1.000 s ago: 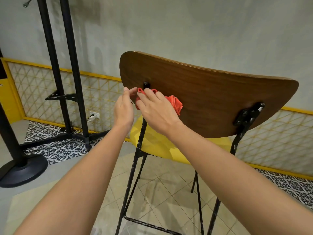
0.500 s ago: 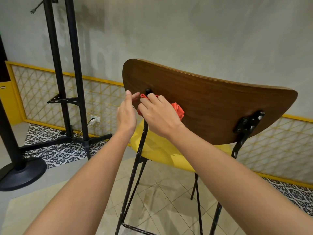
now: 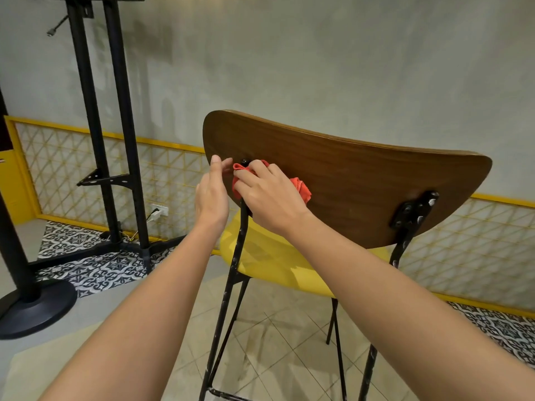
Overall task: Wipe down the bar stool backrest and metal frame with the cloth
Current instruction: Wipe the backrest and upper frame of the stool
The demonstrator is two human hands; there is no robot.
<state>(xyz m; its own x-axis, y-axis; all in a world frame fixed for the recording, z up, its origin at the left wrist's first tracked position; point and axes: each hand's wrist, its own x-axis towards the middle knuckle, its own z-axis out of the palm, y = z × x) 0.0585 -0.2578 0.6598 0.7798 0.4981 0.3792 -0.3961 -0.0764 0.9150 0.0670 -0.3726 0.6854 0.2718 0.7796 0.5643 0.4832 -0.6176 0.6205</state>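
- Cloth (image 3: pixel 301 189), red and bunched, sits under the right hand (image 3: pixel 269 195); the fingers curl over the wad and press it to the rear face of the wooden backrest (image 3: pixel 362 180), right where the frame bolts on
- Left hand (image 3: pixel 211 195) stands just beside the grip on its left, fingers fairly straight, tips at the cloth's upper corner; whether they pinch that fold cannot be told
- Soft, light and limp, the cloth probably works best wadded in the palm as it is; the loose fold poking out to the right of the grip could snag on a bolt head
- Backrest looks stiff and smooth, so the cloth should glide along its curve; the stool is tall on thin legs and may rock under a hard push, so steadying the backrest's edge beside the grip seems wise
- Metal frame (image 3: pixel 236 264) drops straight below the grip as a thin black tube with chipped, speckled paint; wrapping the cloth round it would likely clean it best
- Second bracket (image 3: pixel 414 211) sits well to the right of the grip, studded with bolt heads
- Yellow seat (image 3: pixel 275 264) lies below and beyond the grip
- Beige floor tiles (image 3: pixel 278 342) under the stool look glossy, perhaps slick
- Beyond the grip rises a grey wall (image 3: pixel 289 68) with a yellow lattice panel (image 3: pixel 72 169) along its foot; far to the left stand a black twin-post stand (image 3: pixel 115 140) and a round black base (image 3: pixel 34 308)
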